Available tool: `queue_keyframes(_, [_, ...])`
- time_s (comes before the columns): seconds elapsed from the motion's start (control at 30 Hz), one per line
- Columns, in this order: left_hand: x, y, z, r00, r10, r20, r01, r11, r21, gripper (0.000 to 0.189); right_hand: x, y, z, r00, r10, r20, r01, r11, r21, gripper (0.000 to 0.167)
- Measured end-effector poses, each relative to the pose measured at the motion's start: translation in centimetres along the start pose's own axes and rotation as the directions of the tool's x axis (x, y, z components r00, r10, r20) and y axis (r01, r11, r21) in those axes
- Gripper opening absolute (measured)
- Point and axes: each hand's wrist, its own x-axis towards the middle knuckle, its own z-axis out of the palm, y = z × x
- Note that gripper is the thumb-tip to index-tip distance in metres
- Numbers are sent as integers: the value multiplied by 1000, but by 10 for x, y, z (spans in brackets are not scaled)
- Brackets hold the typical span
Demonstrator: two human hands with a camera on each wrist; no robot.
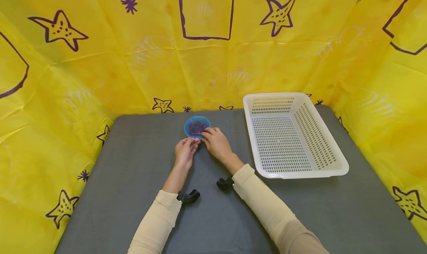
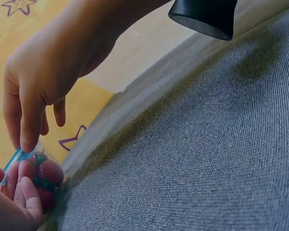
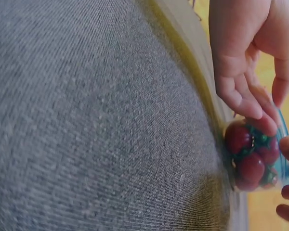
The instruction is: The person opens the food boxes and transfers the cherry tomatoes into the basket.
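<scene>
Blue-rimmed, clear plastic container holding round dark-red pieces sits at my head view's centre. I see the left hand pinching its near rim; the right hand's bent fingers touch the rim, grip unclear. A white perforated plastic basket stands at centre right on the grey cloth-covered table.

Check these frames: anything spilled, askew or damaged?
Nothing stands out. The blue-rimmed container sits on the grey table, its dark red round items inside, no spill visible; the white basket stands upright and looks intact.
</scene>
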Motion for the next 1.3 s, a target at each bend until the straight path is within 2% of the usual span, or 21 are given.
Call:
queue_keyframes(0.13, [1, -1, -1, 1000, -15, -1, 15, 1000, -8, 9, 0, 1, -1, 999, -30, 15, 30, 999, -22, 20])
queue_keyframes(0.3, [3, -1, -1, 1000, -4, 14, 4, 1000, 2, 18, 0, 3, -1, 993, -104, -49, 100, 992, -80, 18])
queue_keyframes(0.4, [4, -2, -3, 1000, 7, 27, -8, 999, 34, 21, -1, 6, 1, 987, -145, -76, 136, 985, -103, 17])
queue_keyframes(0.67, [5, 1, -7, 999, 21, 42, -26, 994, 106, 22, -1, 7, 6, 968, -238, -82, 229, 967, -107, 17])
queue_keyframes(0.97, [4, 2, -5, 1000, 11, 28, -14, 994, 108, 23, 1, 4, 9, 961, -275, 16, 272, 937, -217, 18])
queue_keyframes(1.3, [6, 3, -4, 1000, 10, 29, -13, 994, 108, 23, 7, 3, 12, 939, -337, 76, 341, 871, -354, 13])
